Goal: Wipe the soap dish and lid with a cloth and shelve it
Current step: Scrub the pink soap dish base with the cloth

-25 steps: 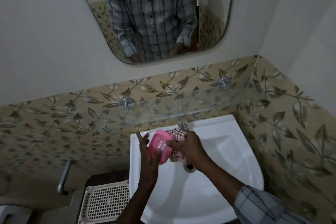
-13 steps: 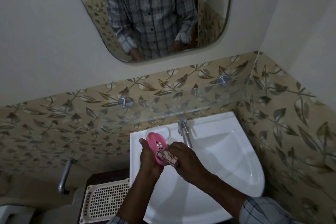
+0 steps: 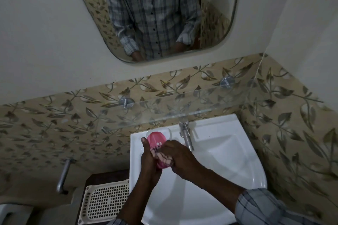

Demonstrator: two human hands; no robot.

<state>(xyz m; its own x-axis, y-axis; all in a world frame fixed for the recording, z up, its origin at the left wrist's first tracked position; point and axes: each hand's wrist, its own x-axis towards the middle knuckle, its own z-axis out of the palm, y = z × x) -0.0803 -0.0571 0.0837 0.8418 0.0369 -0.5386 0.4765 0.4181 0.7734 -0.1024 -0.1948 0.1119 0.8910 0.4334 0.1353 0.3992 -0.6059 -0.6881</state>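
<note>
Both hands are working over the back-left corner of the basin [image 3: 210,197], just left of the tap [image 3: 186,137]. The left hand [image 3: 149,159] is gripping the pink soap dish [image 3: 156,139] from its left side, thumb lying up along the rim, the other fingers wrapped behind it and out of sight. The right hand [image 3: 180,159] is bunching the patterned cloth [image 3: 164,158] and pressing it onto the near half of the dish, fingers curled over the fabric, tips buried, so can't tell exactly how they're pinching. The dish's long axis is pointing away from the person twd the wall, far end tipping up, slotted face turned to the camera. Key relation for shelving: the glass shelf [image 3: 182,109] is sitting directly beyond and above that far end, w/ nothing between, so prob. a short lift fwd. The left hand is carrying the dish and looks nearer to the shelf; the right is only holding cloth. Hard to make out: light is dim, the near end of the dish is covered by cloth and knuckles, and can't tell if this piece is base or lid; no second piece in sight. The shelf's front edge is barely reading against the tiles.
</note>
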